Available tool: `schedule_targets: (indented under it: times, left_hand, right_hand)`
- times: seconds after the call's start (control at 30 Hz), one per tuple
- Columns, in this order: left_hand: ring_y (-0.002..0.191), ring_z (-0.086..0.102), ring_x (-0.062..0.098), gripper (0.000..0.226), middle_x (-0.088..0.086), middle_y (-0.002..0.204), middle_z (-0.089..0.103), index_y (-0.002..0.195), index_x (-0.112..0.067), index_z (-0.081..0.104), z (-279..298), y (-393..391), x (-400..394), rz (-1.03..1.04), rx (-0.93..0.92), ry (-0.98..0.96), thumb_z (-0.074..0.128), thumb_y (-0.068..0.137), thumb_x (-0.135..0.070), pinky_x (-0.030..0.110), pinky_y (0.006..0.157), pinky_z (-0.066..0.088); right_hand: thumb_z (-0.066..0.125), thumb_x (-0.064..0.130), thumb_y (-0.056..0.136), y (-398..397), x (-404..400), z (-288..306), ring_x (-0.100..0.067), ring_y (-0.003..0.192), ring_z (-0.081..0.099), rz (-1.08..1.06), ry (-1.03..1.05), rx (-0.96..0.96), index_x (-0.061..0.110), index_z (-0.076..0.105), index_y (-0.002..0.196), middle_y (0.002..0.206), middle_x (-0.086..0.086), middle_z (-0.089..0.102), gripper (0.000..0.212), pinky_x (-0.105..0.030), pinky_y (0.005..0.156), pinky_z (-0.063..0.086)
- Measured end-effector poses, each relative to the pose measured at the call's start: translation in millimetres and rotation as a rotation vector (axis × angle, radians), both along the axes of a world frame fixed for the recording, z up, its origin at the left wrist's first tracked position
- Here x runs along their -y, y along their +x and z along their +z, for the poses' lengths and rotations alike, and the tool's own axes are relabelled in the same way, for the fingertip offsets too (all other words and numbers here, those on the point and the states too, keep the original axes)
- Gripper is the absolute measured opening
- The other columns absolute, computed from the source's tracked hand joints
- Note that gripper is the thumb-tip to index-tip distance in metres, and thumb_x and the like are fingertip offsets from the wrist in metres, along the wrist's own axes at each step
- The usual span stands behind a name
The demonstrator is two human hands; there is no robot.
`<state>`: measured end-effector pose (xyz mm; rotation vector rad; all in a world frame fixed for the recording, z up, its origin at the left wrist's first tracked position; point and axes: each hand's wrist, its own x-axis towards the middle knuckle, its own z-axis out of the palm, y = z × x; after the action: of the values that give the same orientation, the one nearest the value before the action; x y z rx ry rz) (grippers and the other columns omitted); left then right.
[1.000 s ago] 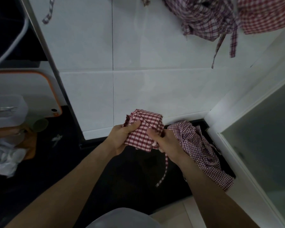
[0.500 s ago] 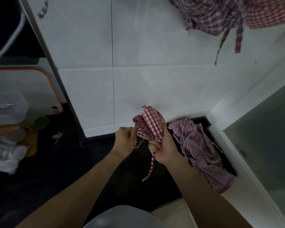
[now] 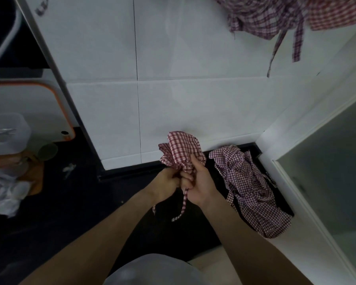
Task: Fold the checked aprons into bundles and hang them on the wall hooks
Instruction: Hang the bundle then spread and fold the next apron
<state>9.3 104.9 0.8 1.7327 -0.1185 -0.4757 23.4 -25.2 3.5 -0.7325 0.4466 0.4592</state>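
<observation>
A red-and-white checked apron bundle (image 3: pixel 182 150) stands bunched above my two hands, in front of the white tiled wall. My right hand (image 3: pixel 200 182) grips its lower end, and my left hand (image 3: pixel 167 182) is closed on the apron strap right beside it. The strap (image 3: pixel 184 203) dangles below my fingers. A loose purple checked apron (image 3: pixel 251 188) lies crumpled on the dark counter to the right. At the top right, a purple checked apron (image 3: pixel 257 15) and a red checked one (image 3: pixel 337 13) hang on the wall; their hooks are out of sight.
A white cutting board with an orange rim (image 3: pixel 29 108) leans at the left, behind a clear plastic box (image 3: pixel 6 134). A white corner post and a frosted glass panel (image 3: pixel 333 171) close off the right side. A grey rounded object (image 3: pixel 152 270) sits at the bottom edge.
The flat folded apron has been squeezed into an upright bunch. My left hand slid from its left side down to the strap beside my right hand.
</observation>
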Motion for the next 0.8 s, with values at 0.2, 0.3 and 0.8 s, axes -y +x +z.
schedule_targets:
  times: [0.2, 0.3, 0.8]
  left_hand:
    - [0.045, 0.035, 0.007, 0.050, -0.004, 0.055, 0.045, 0.070, -0.017, 0.057, -6, -6, -1, 0.152, -0.277, -0.158, 0.060, 0.081, -0.066, 0.023, 0.044, 0.026]
    - [0.043, 0.041, 0.008, 0.057, -0.002, 0.055, 0.050, 0.074, -0.012, 0.057, -21, -7, 10, 0.496, -0.382, -0.210, 0.063, 0.075, -0.069, 0.023, 0.043, 0.034]
    - [0.045, 0.033, 0.012, 0.040, 0.004, 0.058, 0.041, 0.068, -0.011, 0.050, -107, -14, -27, 0.189, -0.614, 0.003, 0.069, 0.089, -0.040, 0.024, 0.043, 0.025]
  right_hand:
    - [0.074, 0.041, 0.083, -14, -1, -8, -0.005, 0.039, 0.032, 0.123, -0.279, -0.089, 0.014, 0.059, 0.074, 0.054, 0.005, 0.044, 0.032, -0.019, 0.036, 0.027]
    - [0.073, 0.038, 0.088, -22, -10, -8, -0.004, 0.038, 0.034, 0.163, -0.442, -0.128, 0.010, 0.066, 0.091, 0.051, 0.005, 0.047, 0.029, -0.020, 0.034, 0.028]
    - [0.045, 0.034, 0.105, -30, 38, -37, -0.007, 0.058, 0.052, 0.415, -1.210, 0.295, 0.001, 0.070, 0.084, 0.064, 0.004, 0.060, 0.046, -0.020, 0.057, 0.040]
